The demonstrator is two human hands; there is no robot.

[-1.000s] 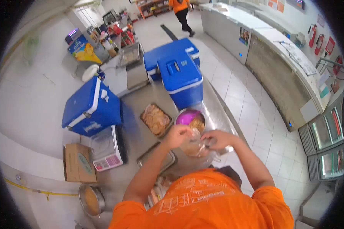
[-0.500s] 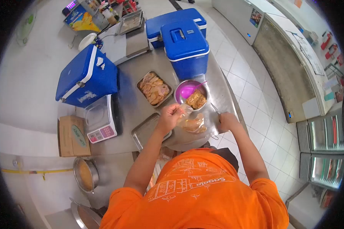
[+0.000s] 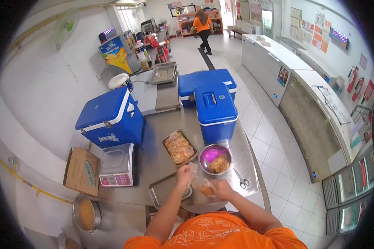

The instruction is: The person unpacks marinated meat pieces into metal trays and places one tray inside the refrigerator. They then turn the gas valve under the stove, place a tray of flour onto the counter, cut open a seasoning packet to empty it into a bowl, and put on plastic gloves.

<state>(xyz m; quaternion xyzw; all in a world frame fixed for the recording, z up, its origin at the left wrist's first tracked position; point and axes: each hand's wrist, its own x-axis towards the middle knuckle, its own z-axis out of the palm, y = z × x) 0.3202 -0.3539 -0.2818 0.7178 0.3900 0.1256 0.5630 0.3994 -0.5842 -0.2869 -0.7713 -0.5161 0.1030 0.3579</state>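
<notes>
My left hand (image 3: 184,176) pinches the upper end of a clear plastic bag (image 3: 205,189) with orange-brown marinated meat inside. Closed around the lower side of the same bag is my right hand (image 3: 222,189). Scissors (image 3: 242,180) lie on the steel table just right of that hand. Behind the bag stands a metal bowl (image 3: 230,166) containing a pink scoop (image 3: 213,154) and a clump of marinated meat (image 3: 218,164). Farther left, raw meat pieces (image 3: 179,148) fill a metal tray (image 3: 165,143). Another metal tray (image 3: 153,194) sits beside my left forearm.
Blue coolers (image 3: 110,114) (image 3: 217,110) stand at the table's left and back. A digital scale (image 3: 117,166) and cardboard box (image 3: 81,169) are at left, above a pot (image 3: 87,213). A person in orange (image 3: 202,28) is far off, near chest freezers (image 3: 270,62).
The scissors have left my right hand and now lie on the table. My right hand has moved left onto the bag. The view has tilted up, bringing a distant person into sight.
</notes>
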